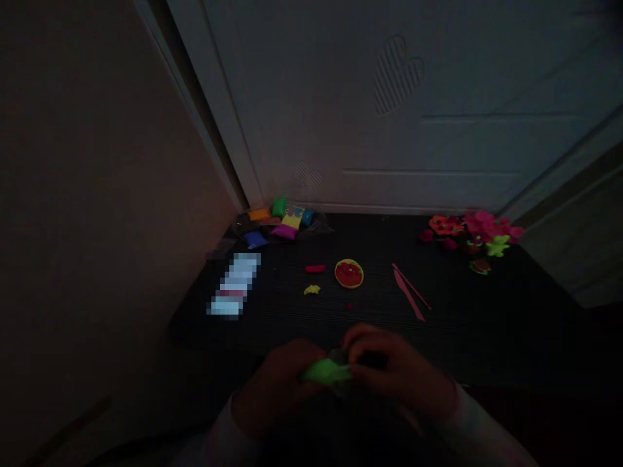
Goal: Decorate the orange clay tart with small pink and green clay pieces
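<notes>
In dim light, a soft lump of bright green clay [325, 371] in what looks like clear plastic wrapping is held between both hands at the table's near edge. My left hand [285, 383] is closed around its left side. The fingers of my right hand [389, 366] pinch its right end. Beyond them on the table are a round yellow-rimmed piece with a red middle [349, 275], a red stick-shaped piece [315, 268], a small yellow piece [311, 290] and a tiny red bit [350, 305].
Two pink modelling tools [409, 295] lie to the right on the dark table [370, 240]. Colourful clay packets [285, 220] fill a clear bag at back left, behind a lit, blurred-out phone [235, 285]. Bright clay shapes [481, 230] cluster at back right. A white panel [341, 97] rises behind.
</notes>
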